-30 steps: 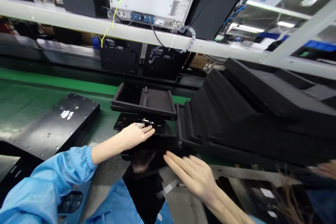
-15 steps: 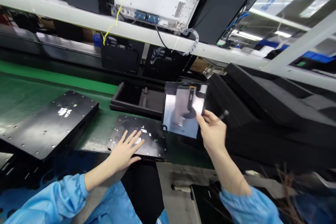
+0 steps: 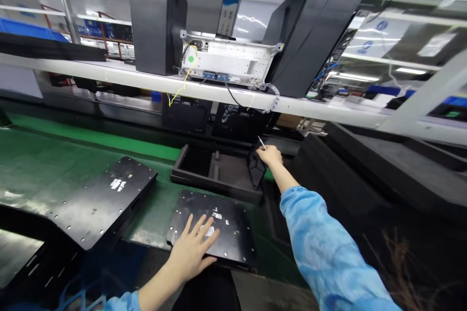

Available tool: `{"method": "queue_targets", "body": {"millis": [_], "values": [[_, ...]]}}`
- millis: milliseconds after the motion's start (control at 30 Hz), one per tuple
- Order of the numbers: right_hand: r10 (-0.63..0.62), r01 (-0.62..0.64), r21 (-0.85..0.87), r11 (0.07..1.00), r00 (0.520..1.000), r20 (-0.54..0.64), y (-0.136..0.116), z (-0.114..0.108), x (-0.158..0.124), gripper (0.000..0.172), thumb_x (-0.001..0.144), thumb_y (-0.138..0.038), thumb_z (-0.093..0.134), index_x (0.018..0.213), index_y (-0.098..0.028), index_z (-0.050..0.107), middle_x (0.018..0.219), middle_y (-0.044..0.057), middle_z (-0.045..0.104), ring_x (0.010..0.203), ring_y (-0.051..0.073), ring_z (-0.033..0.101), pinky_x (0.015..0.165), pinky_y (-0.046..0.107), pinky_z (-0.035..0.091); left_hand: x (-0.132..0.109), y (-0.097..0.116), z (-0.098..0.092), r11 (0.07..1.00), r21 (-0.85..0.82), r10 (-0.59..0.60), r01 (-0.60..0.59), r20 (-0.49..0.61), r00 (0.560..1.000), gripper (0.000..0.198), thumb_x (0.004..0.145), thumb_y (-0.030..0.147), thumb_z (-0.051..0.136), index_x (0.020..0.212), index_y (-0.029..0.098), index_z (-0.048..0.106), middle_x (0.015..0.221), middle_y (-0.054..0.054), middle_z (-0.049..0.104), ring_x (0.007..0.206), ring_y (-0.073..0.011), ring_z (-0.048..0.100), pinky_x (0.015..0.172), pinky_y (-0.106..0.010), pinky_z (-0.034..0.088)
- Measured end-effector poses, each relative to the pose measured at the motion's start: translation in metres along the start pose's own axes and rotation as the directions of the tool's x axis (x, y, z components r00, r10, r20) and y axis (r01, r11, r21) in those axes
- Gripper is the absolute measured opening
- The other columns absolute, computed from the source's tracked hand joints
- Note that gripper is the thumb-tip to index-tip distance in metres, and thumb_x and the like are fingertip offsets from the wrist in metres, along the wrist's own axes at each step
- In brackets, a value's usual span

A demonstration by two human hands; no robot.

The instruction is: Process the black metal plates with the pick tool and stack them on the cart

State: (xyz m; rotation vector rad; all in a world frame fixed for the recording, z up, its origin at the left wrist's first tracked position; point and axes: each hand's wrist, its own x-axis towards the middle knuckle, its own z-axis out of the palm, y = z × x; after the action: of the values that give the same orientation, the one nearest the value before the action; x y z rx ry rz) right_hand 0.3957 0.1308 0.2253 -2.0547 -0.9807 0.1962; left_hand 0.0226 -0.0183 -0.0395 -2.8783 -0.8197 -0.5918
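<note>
Since half a sec ago, R hand (image 3: 270, 155) is reaching farther out, carrying the thin dark panel (image 3: 256, 171) over to the black foam tray (image 3: 215, 170) — panel's now edge-on, standing near upright at the tray's right end, prob. so it slips into the compartment. Going L to R: a big black plate (image 3: 104, 199) is lying on the green belt (image 3: 44, 165), well apart from the work. Next, L hand (image 3: 192, 251) is pressing flat, fingers spread wide, on the smaller black plate w/ screw holes (image 3: 226, 226), seemingly steadying it at the belt's near edge. R hand is pinching the panel's top edge, fingers closed on it; a thin tool's also poking up from that grip. Black foam stack (image 3: 365, 175) is sitting far right.
</note>
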Motion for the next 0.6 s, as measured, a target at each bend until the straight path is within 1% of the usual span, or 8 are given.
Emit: {"method": "queue_targets", "body": {"millis": [100, 200, 267, 333, 367, 467, 533, 600], "values": [[-0.202, 0.194, 0.076, 0.978, 0.971, 0.123, -0.023, 0.015, -0.029, 0.019, 0.095, -0.029, 0.069, 0.106, -0.017, 0.080, 0.097, 0.009, 0.079, 0.097, 0.024, 0.068, 0.097, 0.039, 0.049, 0.001, 0.001, -0.005, 1.000, -0.025, -0.008, 0.008, 0.007, 1.000, 0.095, 0.098, 0.051, 0.078, 0.177, 0.035, 0.028, 0.187, -0.009, 0.018, 0.170, -0.0393, 0.027, 0.138, -0.070, 0.018], [-0.391, 0.358, 0.169, 0.918, 0.889, 0.239, -0.032, 0.020, -0.080, 0.028, 0.100, -0.038, 0.065, 0.110, -0.018, 0.081, 0.096, 0.004, 0.081, 0.087, 0.018, 0.066, 0.087, 0.031, 0.048, 0.002, 0.000, -0.021, 0.994, -0.110, 0.005, -0.002, 0.028, 1.000, 0.094, 0.097, 0.051, 0.078, 0.177, 0.034, 0.031, 0.186, -0.009, 0.024, 0.169, -0.0394, 0.030, 0.138, -0.070, 0.020], [-0.458, 0.422, 0.181, 0.888, 0.842, 0.285, -0.018, 0.016, -0.121, 0.030, 0.100, -0.044, 0.066, 0.108, -0.020, 0.082, 0.090, 0.002, 0.079, 0.081, 0.018, 0.065, 0.079, 0.030, 0.047, -0.001, -0.008, -0.031, 0.977, -0.213, -0.019, 0.024, 0.024, 1.000, 0.087, 0.101, 0.054, 0.073, 0.176, 0.034, 0.033, 0.185, -0.008, 0.028, 0.169, -0.0361, 0.032, 0.139, -0.068, 0.022], [-0.465, 0.454, 0.112, 0.884, 0.831, 0.306, 0.016, 0.008, -0.161, 0.034, 0.101, -0.052, 0.064, 0.110, -0.025, 0.082, 0.087, 0.000, 0.077, 0.077, 0.020, 0.065, 0.073, 0.031, 0.045, -0.007, -0.022, -0.036, 0.936, -0.308, -0.183, 0.171, -0.013, 0.983, 0.074, 0.108, 0.054, 0.062, 0.174, 0.034, 0.036, 0.183, -0.007, 0.033, 0.169, -0.0324, 0.034, 0.139, -0.065, 0.025], [-0.433, 0.443, 0.046, 0.895, 0.841, 0.323, 0.039, 0.005, -0.180, 0.035, 0.102, -0.055, 0.063, 0.117, -0.028, 0.082, 0.090, 0.000, 0.077, 0.080, 0.021, 0.067, 0.073, 0.032, 0.046, -0.012, -0.031, -0.035, 0.893, -0.347, -0.317, 0.285, -0.036, 0.948, 0.070, 0.109, 0.054, 0.057, 0.173, 0.032, 0.039, 0.182, -0.009, 0.035, 0.168, -0.0319, 0.035, 0.138, -0.064, 0.028], [-0.220, 0.276, -0.128, 0.952, 0.915, 0.339, 0.117, 0.005, -0.229, 0.045, 0.102, -0.061, 0.060, 0.128, -0.031, 0.079, 0.097, 0.002, 0.077, 0.091, 0.026, 0.073, 0.078, 0.034, 0.050, -0.027, -0.057, -0.019, 0.689, -0.440, -0.654, 0.576, -0.033, 0.756, 0.080, 0.106, 0.065, 0.054, 0.169, 0.016, 0.045, 0.177, -0.021, 0.042, 0.165, -0.0379, 0.041, 0.134, -0.063, 0.036], [-0.057, 0.124, -0.203, 0.971, 0.950, 0.306, 0.156, 0.013, -0.263, 0.051, 0.103, -0.063, 0.055, 0.133, -0.028, 0.077, 0.103, 0.006, 0.076, 0.096, 0.028, 0.074, 0.080, 0.036, 0.052, -0.037, -0.066, -0.005, 0.600, -0.466, -0.731, 0.651, 0.011, 0.682, 0.091, 0.101, 0.074, 0.052, 0.164, 0.009, 0.050, 0.172, -0.026, 0.047, 0.163, -0.0414, 0.042, 0.134, -0.064, 0.035], [0.033, 0.019, -0.194, 0.981, 0.965, 0.261, 0.176, 0.025, -0.299, 0.050, 0.106, -0.060, 0.051, 0.129, -0.025, 0.078, 0.114, 0.010, 0.076, 0.103, 0.029, 0.074, 0.085, 0.037, 0.054, -0.045, -0.066, 0.002, 0.566, -0.460, -0.765, 0.684, 0.015, 0.643, 0.090, 0.098, 0.081, 0.047, 0.158, 0.015, 0.056, 0.168, -0.020, 0.055, 0.161, -0.0393, 0.046, 0.135, -0.062, 0.034]]}}
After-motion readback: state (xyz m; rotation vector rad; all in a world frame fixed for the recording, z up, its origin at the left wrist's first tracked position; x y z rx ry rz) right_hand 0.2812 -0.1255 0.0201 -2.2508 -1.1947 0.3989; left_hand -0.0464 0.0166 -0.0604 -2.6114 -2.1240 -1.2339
